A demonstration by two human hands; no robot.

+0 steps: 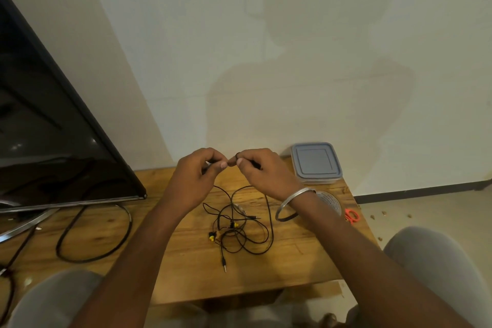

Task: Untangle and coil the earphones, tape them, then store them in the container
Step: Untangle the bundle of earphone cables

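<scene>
Black earphones [241, 231] with yellow earbuds lie in a tangled heap on the wooden table [306, 255], with two jack plugs sticking out. Part of the cable runs up to my hands. My left hand [198, 170] and my right hand [259, 166] are raised above the heap, fingertips almost touching, each pinching the thin black cable. A small loop of cable shows at my right fingertips. The grey lidded container [315, 162] stands shut at the table's back right, beyond my right hand. A roll of clear tape [239, 209] lies partly under the cables.
A large black screen [53, 141] on a metal stand fills the left side, with a thick black cable [93, 234] looped on the table. A white perforated round object [330, 201] and orange scissors [352, 216] lie at the right edge. A wall stands behind.
</scene>
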